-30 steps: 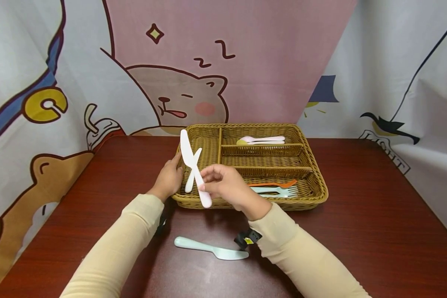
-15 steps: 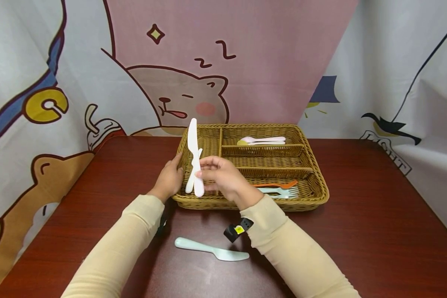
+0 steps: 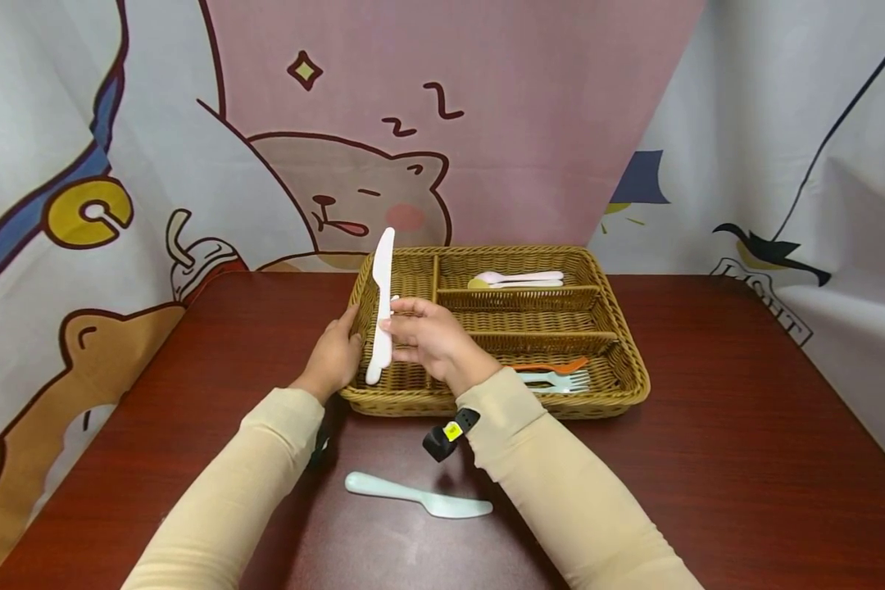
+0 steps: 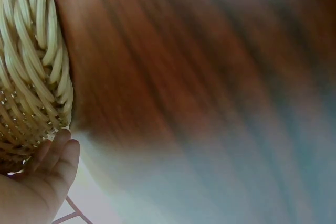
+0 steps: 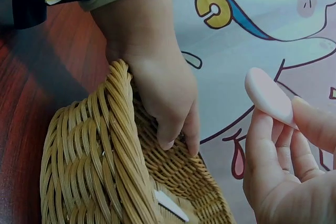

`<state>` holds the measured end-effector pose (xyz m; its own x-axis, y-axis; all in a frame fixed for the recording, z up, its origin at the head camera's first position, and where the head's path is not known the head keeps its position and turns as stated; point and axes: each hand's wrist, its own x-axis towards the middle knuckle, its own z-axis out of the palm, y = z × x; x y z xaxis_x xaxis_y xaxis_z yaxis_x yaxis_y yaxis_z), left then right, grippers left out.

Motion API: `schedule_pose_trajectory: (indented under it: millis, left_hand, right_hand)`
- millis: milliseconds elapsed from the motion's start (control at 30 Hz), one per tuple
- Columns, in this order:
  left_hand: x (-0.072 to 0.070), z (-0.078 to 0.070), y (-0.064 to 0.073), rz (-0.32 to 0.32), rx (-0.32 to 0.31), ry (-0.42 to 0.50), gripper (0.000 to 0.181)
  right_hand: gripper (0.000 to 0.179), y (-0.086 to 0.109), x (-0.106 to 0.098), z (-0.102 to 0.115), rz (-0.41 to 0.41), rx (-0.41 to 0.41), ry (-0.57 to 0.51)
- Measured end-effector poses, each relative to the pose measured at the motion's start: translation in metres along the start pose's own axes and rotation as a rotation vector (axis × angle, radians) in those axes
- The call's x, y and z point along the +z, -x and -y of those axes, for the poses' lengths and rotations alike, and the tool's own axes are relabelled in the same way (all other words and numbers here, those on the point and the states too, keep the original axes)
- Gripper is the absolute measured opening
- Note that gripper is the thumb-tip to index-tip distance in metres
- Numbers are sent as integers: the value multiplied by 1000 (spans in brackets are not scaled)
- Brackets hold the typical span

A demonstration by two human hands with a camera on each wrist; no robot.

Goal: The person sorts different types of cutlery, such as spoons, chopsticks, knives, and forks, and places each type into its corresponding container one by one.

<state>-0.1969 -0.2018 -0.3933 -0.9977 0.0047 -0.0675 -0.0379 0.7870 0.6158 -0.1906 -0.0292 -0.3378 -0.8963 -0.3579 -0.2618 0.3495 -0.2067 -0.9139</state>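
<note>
My right hand (image 3: pixel 438 342) pinches a pale pinkish-white table knife (image 3: pixel 384 279) between thumb and fingers, blade up, above the left compartment of a wicker cutlery basket (image 3: pixel 479 405). In the right wrist view only the rounded handle end of this knife (image 5: pixel 265 95) shows. Behind it a white knife (image 3: pixel 374 373) lies in that compartment, mostly hidden. My left hand (image 3: pixel 332 356) grips the basket's left side, thumb over the rim. From the left wrist view, the fingers of my left hand (image 4: pixel 47 177) lie against the outer weave. A mint-green knife (image 3: pixel 420 496) rests on the table in front.
Light spoons (image 3: pixel 524 279) lie in the back right compartment. Mint forks (image 3: pixel 560 381) and an orange utensil (image 3: pixel 560 365) lie in the front right one. The dark red wooden table (image 3: pixel 708 459) meets a printed curtain (image 3: pixel 524 123) behind the basket.
My right hand has moved left and away from me. The knife in it has turned from a slant to nearly upright, now covering most of the white knife. My left hand keeps its place.
</note>
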Motion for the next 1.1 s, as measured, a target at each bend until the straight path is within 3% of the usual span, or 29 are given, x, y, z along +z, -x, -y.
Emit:
schedule_pose_trajectory:
  millis: [433,1100]
  left_hand:
    - [1,0,0,-15,6,2,56]
    - [2,1,-2,-2,-1,-7,55]
  right_hand:
    - [29,-24,4,-9,-41,77,-43]
    - [25,-39,12,-27,-65,175,-30]
